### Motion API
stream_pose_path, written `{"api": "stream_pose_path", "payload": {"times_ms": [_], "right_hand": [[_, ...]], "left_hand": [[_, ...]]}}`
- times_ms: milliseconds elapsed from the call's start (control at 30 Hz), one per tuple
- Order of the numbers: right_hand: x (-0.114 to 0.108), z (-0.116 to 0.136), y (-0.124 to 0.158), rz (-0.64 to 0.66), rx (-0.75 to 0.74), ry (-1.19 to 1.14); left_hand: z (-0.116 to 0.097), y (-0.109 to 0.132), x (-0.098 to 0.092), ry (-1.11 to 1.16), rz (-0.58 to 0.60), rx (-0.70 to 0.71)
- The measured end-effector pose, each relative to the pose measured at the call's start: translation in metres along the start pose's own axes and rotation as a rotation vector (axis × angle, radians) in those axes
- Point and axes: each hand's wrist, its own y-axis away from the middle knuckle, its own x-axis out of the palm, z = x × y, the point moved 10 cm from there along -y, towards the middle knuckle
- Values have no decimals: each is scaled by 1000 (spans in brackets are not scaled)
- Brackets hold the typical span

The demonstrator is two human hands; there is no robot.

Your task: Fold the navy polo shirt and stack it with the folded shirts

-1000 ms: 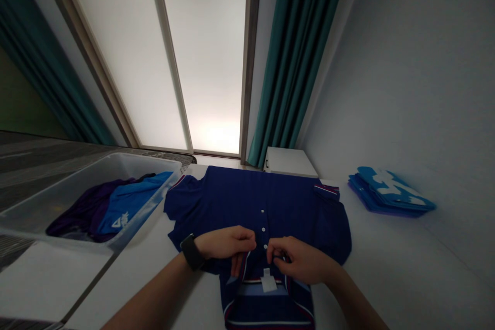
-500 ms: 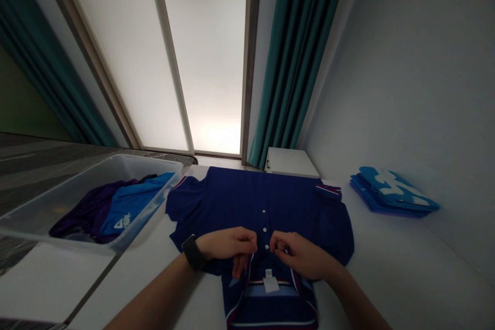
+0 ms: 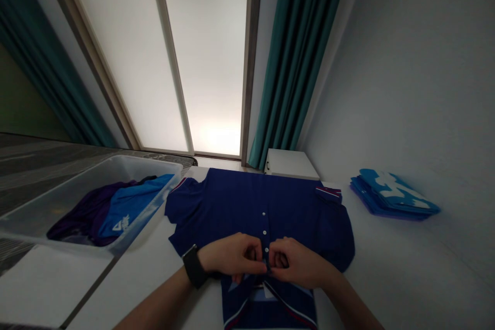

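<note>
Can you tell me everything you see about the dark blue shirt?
The dark blue shirt looks like soft cloth, with short sleeves and red-and-white trim on sleeves and collar. Three white buttons show. It lies front up, spread on the white table, collar nearest the camera. The left hand and right hand pinch its front near the collar.

Bare hands (image 3: 232, 253), black watch (image 3: 195, 266) – left wrist (image 3: 205, 260)
</note>
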Motion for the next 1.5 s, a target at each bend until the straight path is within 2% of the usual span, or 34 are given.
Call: {"api": "stream_pose_path", "payload": {"times_ms": [133,267,367,633,767,933,1100,1200,1367,1500], "right_hand": [[1,3,4,4,-5,119],[-3,10,8,-26,-36,125],[-5,11,6,-68,-35,116],[-4,17,8,-78,-113,98],[-1,19,11,-39,-180,102],[-1,24,11,-65,-192,125],[7,26,13,-7,-208,106],[6,21,13,-20,-189,106],[5,23,14,-21,-175,128],[5,28,13,-52,-176,167]], "left_hand": [[-23,9,-6,-481,-219,20],[-24,11,2,-692,-242,-38],[-26,12,6,-752,-256,13],[-31,15,8,-771,-296,134],[-33,17,5,-704,-268,186],[-27,17,-1,-595,-211,202],[-28,17,1,-592,-179,207],[-31,22,5,-627,-196,174],[-25,44,19,-722,-305,28],[-16,57,36,-796,-299,-30]]}}
